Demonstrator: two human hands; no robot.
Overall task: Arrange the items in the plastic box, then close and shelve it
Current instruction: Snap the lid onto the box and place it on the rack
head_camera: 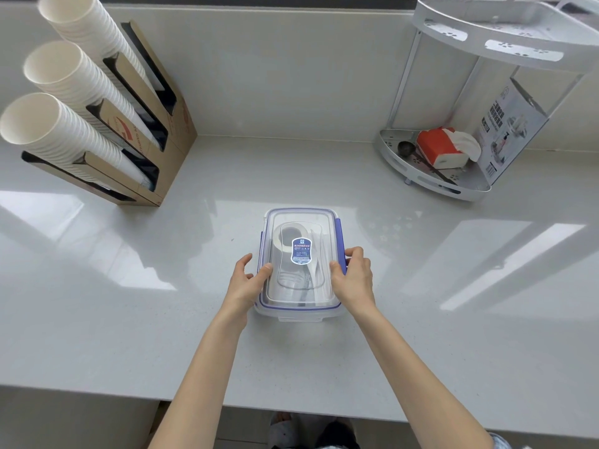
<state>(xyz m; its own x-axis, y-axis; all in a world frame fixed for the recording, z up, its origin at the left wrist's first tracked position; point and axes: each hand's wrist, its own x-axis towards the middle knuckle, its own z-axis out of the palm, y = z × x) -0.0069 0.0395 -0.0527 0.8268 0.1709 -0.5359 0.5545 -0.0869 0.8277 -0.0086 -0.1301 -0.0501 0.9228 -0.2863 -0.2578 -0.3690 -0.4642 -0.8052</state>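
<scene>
Left hand (247, 280): pressed against the left long side of the plastic box (299, 306), thumb lying on the lid's edge, fingers curled down at the side; grasping the box.
Right hand (351, 275): on the opposite long side, thumb on the lid, fingers wrapped over the blue side latch (339, 236); also grasping the box.
Lid (299, 222): clear with a blue rim, seated on the box between the two hands; a blue label (301, 251) sits at its middle.
Contents: pale items and a roll-like ring show through the lid; what they are, cannot tell.
Counter (129, 303): pale grey, glossy; the box stands on it.
Cup holder (142, 147): cardboard, far beyond the left hand, holding three stacks of paper cups (71, 82).
Corner shelf rack (453, 176): white, far beyond the right hand; its lower tier holds a red-and-white tissue pack (437, 147) and a printed carton (509, 131).
</scene>
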